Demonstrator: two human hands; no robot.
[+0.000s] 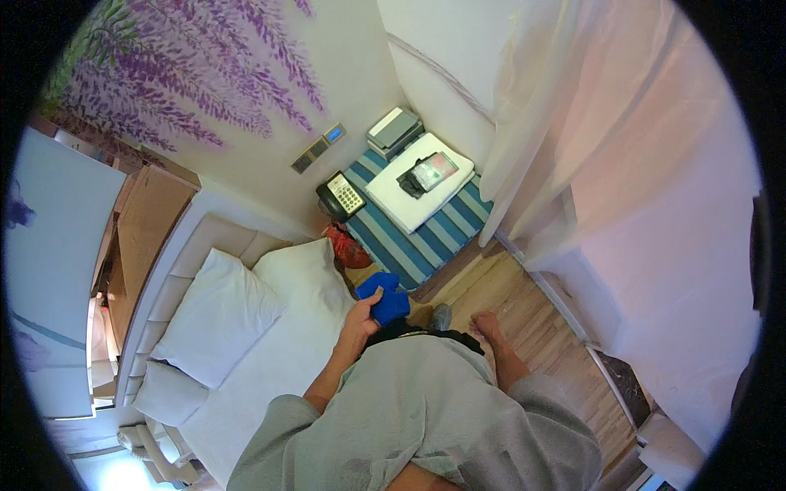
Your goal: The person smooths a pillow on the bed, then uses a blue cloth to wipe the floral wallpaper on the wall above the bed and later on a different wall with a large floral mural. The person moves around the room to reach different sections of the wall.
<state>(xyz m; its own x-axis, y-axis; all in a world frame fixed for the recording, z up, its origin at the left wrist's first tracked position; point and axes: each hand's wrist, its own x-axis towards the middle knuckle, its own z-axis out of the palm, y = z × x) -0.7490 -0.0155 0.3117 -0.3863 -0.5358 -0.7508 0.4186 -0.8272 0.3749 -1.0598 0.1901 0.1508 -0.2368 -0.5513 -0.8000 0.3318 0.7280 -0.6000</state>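
Observation:
My left hand (pixel 362 316) grips a folded blue cloth (pixel 390 301), its thumb lying on top, beside the bed. At my right side, over the wood floor, my right hand (pixel 484 323) hangs with its fingers curled; nothing shows in it. Before me stands a small table with a blue striped cover (pixel 424 248). On it lies a folded white towel (pixel 399 205) with a clear plastic packet (pixel 437 170) and a black item (pixel 411 184) on top. A corded telephone (pixel 344 195) sits at the table's left edge, and a grey box (pixel 394 132) at the back.
A bed with white pillows (pixel 215 319) and a white sheet (pixel 276 374) is at my left. A red bag (pixel 349 247) sits between bed and table. Sheer curtains (pixel 552 153) hang at the right. A grey shoe (pixel 441 317) shows on the wood floor (pixel 528 307).

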